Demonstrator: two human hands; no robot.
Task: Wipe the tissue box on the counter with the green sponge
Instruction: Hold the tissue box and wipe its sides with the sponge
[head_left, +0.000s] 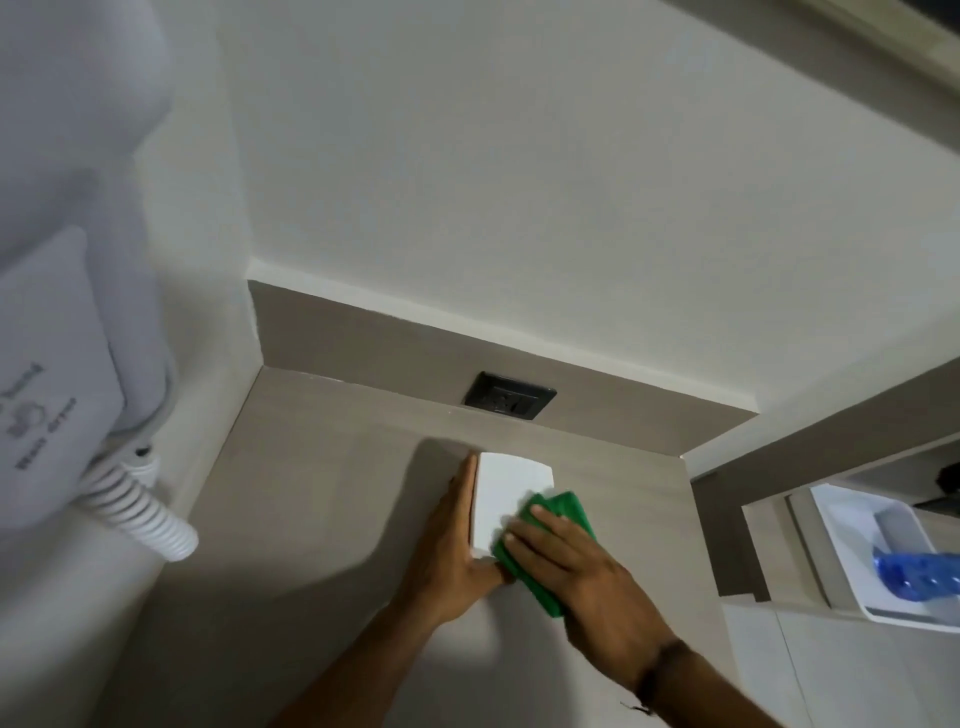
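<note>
Right hand (582, 577) presses green sponge (558, 525) flat-fingered onto white tissue box (506, 488); left hand (457, 540), fingers straight, braces the box's left side on counter (322, 519).

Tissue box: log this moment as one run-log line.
step: wiping | right hand: presses sponge on tissue box | left hand: flat against its side

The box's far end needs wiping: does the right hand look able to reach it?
Likely yes: the right hand presses the green sponge on the tissue box, whose far end lies bare, the left hand alongside.
</note>
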